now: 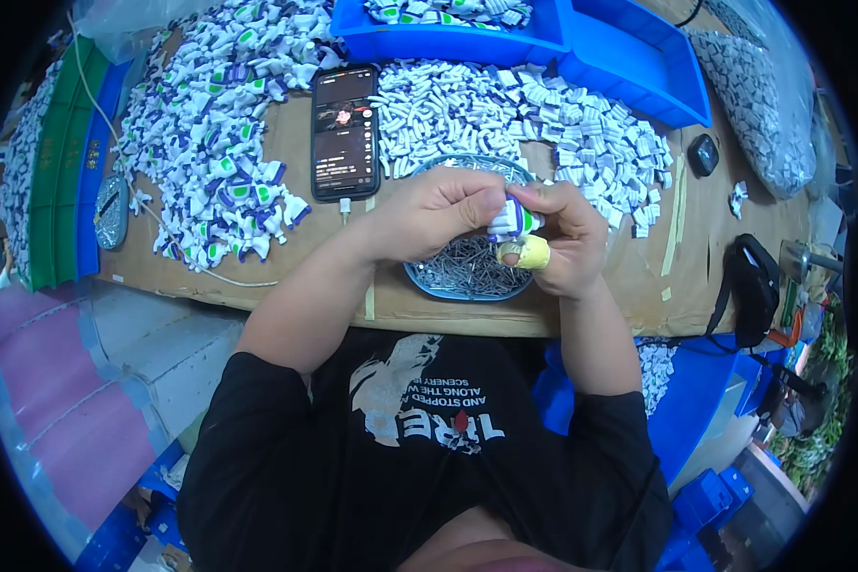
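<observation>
Above a blue bowl (419,283) of metal pins (472,267), my two hands meet around a small white, purple and green plastic toy torso (513,221). My left hand (445,212) pinches it from the left between thumb and forefinger. On the other side my right hand (577,238) grips it; yellow tape (534,254) wraps one of its fingers. The hands partly cover the torso, so its far side is hidden. Loose white and purple toy pieces (448,110) lie just beyond the bowl, with striped white pieces (605,143) to their right.
A phone (345,133) with a lit screen and cable lies left of the bowl. Toy torsos (224,162) are heaped at the left. Blue bins (629,62) stand at the back, a full plastic bag (758,114) at the right. A black pouch (751,291) sits at the table's right edge.
</observation>
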A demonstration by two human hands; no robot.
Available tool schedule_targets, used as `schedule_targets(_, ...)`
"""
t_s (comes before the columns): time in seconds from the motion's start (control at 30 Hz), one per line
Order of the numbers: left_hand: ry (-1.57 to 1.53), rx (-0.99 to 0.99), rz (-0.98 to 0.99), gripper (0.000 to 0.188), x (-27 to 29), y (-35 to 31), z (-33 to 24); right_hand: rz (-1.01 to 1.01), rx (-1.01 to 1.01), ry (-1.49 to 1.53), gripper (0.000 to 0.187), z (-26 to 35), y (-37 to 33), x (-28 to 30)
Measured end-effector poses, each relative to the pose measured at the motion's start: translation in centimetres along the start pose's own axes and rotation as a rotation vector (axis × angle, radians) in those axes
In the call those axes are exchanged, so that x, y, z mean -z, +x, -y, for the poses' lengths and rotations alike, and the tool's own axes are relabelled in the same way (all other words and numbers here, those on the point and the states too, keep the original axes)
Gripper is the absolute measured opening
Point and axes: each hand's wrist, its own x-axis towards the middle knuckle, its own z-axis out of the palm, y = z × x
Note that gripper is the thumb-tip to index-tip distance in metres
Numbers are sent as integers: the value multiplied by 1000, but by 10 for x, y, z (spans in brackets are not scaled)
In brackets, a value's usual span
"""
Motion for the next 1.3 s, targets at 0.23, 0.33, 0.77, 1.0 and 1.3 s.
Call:
schedule_targets(0.23, -69, 34, -12, 38, -10, 0, -1, 27, 68, -36, 56, 4, 1, 2)
schedule_targets(0.33, -87, 71, 29, 38, -8, -2, -2, 46, 107, -43, 56, 2, 1, 3)
schedule_targets(0.77, 57, 36, -23, 44, -9, 4, -3, 142, -67, -58, 68, -1, 2, 4)
schedule_targets(1.0, 67, 9, -84, 44, -11, 6, 4, 91, 16, -330, 54, 5, 7, 2)
schedule_targets(1.3, 232, -49, -509, 41, 23, -7, -20, 30, 4, -587, 45, 15, 19, 4)
